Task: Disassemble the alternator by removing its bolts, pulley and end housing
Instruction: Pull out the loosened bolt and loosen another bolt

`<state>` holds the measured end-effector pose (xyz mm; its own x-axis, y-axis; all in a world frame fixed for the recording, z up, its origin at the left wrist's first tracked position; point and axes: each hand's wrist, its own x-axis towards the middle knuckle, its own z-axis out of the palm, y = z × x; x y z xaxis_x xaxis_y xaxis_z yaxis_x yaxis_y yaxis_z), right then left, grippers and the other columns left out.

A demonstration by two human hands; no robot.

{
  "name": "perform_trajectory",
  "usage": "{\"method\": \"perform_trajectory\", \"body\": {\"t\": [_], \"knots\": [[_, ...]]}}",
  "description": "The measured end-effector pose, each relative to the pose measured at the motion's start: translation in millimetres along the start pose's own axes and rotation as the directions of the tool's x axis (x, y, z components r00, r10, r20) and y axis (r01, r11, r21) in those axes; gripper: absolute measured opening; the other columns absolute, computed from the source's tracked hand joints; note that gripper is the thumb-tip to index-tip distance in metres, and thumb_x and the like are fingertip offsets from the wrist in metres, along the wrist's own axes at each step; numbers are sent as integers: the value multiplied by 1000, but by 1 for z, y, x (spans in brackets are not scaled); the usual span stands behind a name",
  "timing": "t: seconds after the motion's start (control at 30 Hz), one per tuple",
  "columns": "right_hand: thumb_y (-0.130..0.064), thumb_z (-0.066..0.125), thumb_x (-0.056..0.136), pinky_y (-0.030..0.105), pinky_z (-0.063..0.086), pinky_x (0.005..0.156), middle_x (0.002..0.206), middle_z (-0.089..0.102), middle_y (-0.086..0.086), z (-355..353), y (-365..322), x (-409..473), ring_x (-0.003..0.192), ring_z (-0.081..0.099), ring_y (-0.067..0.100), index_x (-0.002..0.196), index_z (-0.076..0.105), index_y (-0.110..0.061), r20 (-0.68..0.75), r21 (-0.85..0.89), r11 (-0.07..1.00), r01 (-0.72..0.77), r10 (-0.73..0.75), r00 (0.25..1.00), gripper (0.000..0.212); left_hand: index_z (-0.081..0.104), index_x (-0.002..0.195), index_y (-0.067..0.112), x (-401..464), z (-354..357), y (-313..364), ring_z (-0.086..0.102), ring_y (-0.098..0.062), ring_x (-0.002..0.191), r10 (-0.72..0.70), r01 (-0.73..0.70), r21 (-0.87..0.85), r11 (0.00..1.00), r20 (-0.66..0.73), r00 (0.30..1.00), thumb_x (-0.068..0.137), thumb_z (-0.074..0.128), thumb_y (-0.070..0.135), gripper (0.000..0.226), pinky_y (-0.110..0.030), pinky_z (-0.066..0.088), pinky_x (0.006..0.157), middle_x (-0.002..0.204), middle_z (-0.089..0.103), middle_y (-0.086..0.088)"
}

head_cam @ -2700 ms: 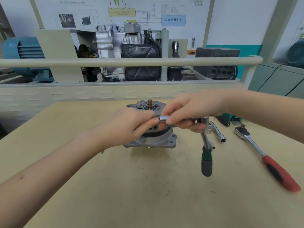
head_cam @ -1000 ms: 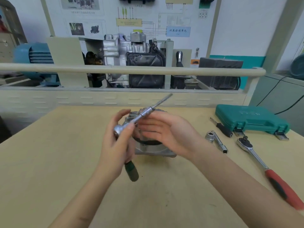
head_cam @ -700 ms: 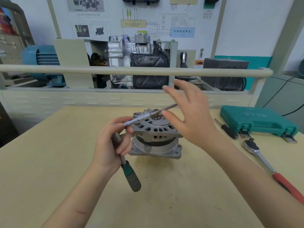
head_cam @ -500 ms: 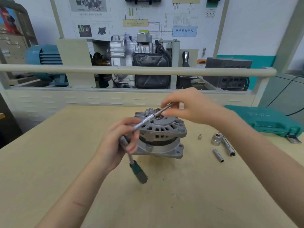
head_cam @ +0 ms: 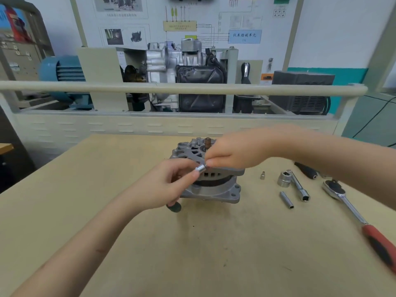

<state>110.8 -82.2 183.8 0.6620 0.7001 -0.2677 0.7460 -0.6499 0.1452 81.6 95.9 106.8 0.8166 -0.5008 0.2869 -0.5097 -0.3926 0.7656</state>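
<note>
The grey alternator (head_cam: 214, 187) stands on the wooden table (head_cam: 192, 243), its brown shaft end (head_cam: 207, 142) pointing up. In front of it my left hand (head_cam: 169, 185) grips a small ratchet; only its silver head (head_cam: 200, 168) and the green handle tip (head_cam: 174, 207) show. My right hand (head_cam: 233, 154) pinches the silver piece at the ratchet's head from the right. Both hands cover part of the alternator's top housing.
Right of the alternator lie a tiny socket (head_cam: 262, 175), a large socket (head_cam: 283, 179) on an extension bar (head_cam: 301, 189), a slim socket (head_cam: 286, 200), a red-handled ratchet (head_cam: 360, 219) and a black-handled tool (head_cam: 305, 170). A rail (head_cam: 182, 88) and engine stand sit behind the table.
The long extension bar is no longer seen sticking out from the ratchet. My hands have come together in front of the alternator, and my right fingers now pinch at the ratchet head.
</note>
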Motion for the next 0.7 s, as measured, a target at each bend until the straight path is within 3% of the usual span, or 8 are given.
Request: {"method": "perform_trajectory", "body": {"t": [0.07, 0.13, 0.23, 0.33, 0.43, 0.57, 0.7], "knots": [[-28, 31, 100, 14, 34, 62, 76, 49, -4, -1, 1, -2, 68, 44, 10, 84, 51, -21, 26, 57, 998, 22, -23, 999, 27, 61, 80, 29, 1, 2, 4, 40, -2, 42, 18, -18, 99, 995, -6, 1000, 88, 57, 27, 9, -33, 45, 46, 51, 45, 11], [-28, 32, 99, 11, 34, 59, 67, 43, -8, 5, -4, -6, 58, 38, 4, 77, 46, -22, -61, 48, 997, 57, -54, 997, 27, 57, 71, 23, 1, 1, 7, 38, -3, 41, 9, -9, 143, 990, -1, 1000, 88, 55, 32, 19, -38, 46, 48, 49, 41, 10], [-31, 28, 99, 24, 27, 52, 64, 39, -8, 17, -11, -12, 54, 33, 6, 76, 37, -22, -156, -106, 993, 47, -63, 986, 26, 50, 63, 21, -2, -7, 9, 38, -10, 33, -49, 45, 29, 999, 118, 992, 84, 49, 43, 31, -22, 37, 38, 44, 35, 6], [-29, 25, 100, 25, 20, 47, 64, 36, -7, 21, -16, -16, 53, 31, 8, 66, 21, -28, -173, -231, 973, -9, -32, 984, 34, 48, 58, 27, -3, -11, 9, 35, -11, 28, -81, 105, -83, 991, 252, 964, 82, 47, 41, 28, -23, 39, 42, 38, 34, 7], [-26, 26, 100, 25, 17, 45, 65, 32, -7, 26, -19, -15, 52, 29, 8, 68, 16, -25, -210, -268, 963, -40, -18, 978, 34, 43, 62, 16, -4, -13, 10, 34, -10, 29, -73, 103, -96, 990, 282, 957, 84, 47, 36, 30, -19, 38, 40, 39, 32, 6], [-28, 29, 99, 22, 27, 50, 60, 34, -6, 35, -17, -18, 51, 30, 10, 75, 33, -21, -288, -49, 999, 18, -31, 957, 26, 47, 58, 27, -5, -12, 11, 37, -9, 40, -1, -23, 150, 988, 159, 987, 92, 49, 27, 34, -23, 40, 43, 46, 33, 8], [-24, 38, 97, 20, 32, 53, 59, 40, -6, 38, -18, -23, 50, 34, 8, 65, 36, -26, -278, 264, 961, 86, -9, 960, 32, 43, 66, 19, -9, -9, 10, 41, -6, 48, 180, -226, 512, 829, 138, 974, 88, 41, 37, 28, -18, 28, 47, 49, 35, 10]]}}
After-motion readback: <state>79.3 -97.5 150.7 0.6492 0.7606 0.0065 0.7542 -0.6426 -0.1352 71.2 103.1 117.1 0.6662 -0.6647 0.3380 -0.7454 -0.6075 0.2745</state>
